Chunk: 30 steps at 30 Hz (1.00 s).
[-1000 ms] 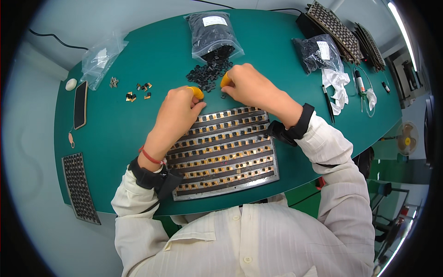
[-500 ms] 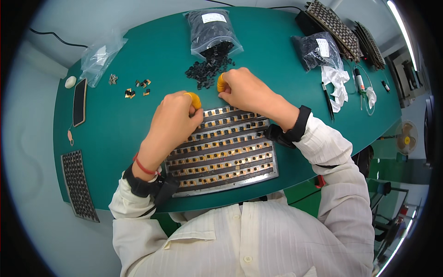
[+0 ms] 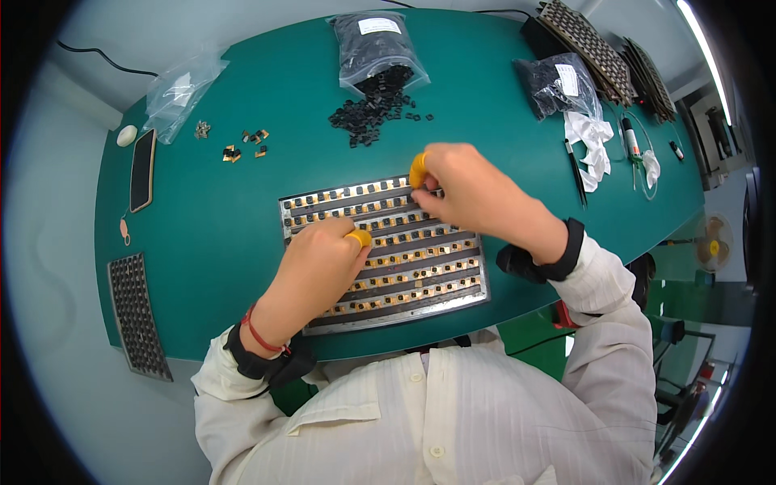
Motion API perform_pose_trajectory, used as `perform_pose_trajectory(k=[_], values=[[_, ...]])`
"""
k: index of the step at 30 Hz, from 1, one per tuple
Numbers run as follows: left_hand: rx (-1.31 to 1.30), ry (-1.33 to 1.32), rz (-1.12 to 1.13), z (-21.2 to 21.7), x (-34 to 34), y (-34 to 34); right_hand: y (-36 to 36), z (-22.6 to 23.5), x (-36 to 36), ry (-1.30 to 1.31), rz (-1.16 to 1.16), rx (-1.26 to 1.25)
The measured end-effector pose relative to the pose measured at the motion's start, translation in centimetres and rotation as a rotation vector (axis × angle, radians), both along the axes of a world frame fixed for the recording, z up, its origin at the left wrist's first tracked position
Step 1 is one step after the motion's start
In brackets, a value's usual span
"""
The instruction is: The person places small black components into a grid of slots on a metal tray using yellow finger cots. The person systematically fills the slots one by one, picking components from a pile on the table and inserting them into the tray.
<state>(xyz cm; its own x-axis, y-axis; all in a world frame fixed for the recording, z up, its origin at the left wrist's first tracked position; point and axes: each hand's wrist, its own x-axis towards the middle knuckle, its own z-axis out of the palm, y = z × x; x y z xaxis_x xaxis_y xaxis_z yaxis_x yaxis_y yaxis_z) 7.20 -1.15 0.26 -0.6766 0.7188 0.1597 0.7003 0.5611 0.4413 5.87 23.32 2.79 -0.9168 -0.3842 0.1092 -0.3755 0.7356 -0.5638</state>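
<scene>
Curling over a striped, rectangular tray (image 3: 396, 316) — fingers (image 3: 429, 204); rubbery yellow cots (image 3: 418, 171).

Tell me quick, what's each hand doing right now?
Left hand: curled over the tray; can't tell if it's holding anything.
Right hand: curled at the tray's far edge; can't tell if it's holding anything.

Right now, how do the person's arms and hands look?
The sleeves are cream. Each wrist has a black strap with a black unit; the left wrist adds a red bracelet. The left hand and right hand each wear a yellow finger cover.
</scene>
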Motion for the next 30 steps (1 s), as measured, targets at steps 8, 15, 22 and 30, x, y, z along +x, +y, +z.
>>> perform_pose_trajectory(k=[8,15,22,30], values=[[-0.274,-0.008,-0.001,1.2,2.4,0.4,-3.7,-2.0,3.3,-0.041,0.153,0.001],[-0.292,-0.139,-0.008,1.7,1.6,0.0,-4.6,-3.1,3.5,0.011,0.175,0.111],[-0.021,-0.226,0.109,2.8,-3.9,-0.6,-6.5,-2.0,5.4,-0.051,0.306,0.324],[0.110,-0.173,0.309,-1.5,-11.3,2.3,-6.4,-1.2,4.7,-0.080,0.370,0.306]])
